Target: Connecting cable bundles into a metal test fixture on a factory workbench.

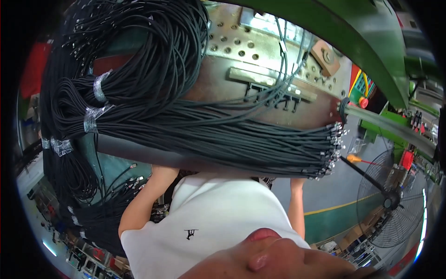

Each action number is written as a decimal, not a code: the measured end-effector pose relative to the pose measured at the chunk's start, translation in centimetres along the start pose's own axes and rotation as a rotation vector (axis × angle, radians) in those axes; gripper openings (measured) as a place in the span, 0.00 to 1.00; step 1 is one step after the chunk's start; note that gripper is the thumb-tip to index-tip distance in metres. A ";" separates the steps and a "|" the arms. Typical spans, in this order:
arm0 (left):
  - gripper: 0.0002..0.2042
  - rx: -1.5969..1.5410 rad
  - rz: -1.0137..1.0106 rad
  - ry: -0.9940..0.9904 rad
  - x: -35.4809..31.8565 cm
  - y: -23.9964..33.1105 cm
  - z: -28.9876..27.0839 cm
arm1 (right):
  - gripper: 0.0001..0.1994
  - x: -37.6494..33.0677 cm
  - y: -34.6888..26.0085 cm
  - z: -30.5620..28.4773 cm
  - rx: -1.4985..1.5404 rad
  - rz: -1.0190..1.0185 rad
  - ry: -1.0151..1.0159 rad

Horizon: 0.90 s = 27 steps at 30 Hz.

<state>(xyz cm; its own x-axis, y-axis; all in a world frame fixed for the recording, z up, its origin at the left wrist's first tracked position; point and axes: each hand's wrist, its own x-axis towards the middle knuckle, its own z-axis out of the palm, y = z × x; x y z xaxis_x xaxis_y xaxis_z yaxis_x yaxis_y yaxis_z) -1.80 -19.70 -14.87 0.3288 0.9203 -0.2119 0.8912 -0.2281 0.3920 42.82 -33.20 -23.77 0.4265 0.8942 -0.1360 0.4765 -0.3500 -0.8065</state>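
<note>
A broad bundle of black cables (223,135) lies across the brown work surface in front of me. Its metal-tipped connector ends (335,144) fan out at the right. Clear plastic wrap (95,118) ties the bundle at the left, where more cables loop in a thick coil (186,56). My left hand (164,172) reaches under the near edge of the surface, below the bundle; its fingers are hidden. My right hand (297,182) is beneath the bundle close to the connector ends, also with fingers out of sight. What either hand holds cannot be seen.
Beyond the bundle, a metal bar fixture (274,83) with black prongs sits before a perforated metal plate (237,42). A few cables arch over it. A green machine frame (353,37) rises at upper right. A black fan (391,200) stands at right; more cables (107,209) hang lower left.
</note>
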 end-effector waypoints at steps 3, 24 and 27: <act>0.16 0.043 -0.028 -0.040 -0.4 -0.2 0.1 | 0.23 -1.5 5.1 0.0 -0.084 -0.081 -0.025; 0.23 -0.406 0.187 -0.824 1.3 5.1 -8.1 | 0.15 3.7 -18.5 -6.5 -0.405 -0.093 -1.058; 0.24 -0.644 0.562 -0.630 4.6 9.3 -10.6 | 0.13 8.8 -25.3 -5.0 -0.129 -0.368 -0.781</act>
<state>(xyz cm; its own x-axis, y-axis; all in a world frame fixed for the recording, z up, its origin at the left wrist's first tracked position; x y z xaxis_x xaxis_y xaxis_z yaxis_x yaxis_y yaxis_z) 4.64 -14.24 -2.67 0.9090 0.3621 -0.2062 0.2879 -0.1880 0.9390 38.38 -17.83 -1.63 -0.3980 0.8759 -0.2729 0.5835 0.0122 -0.8120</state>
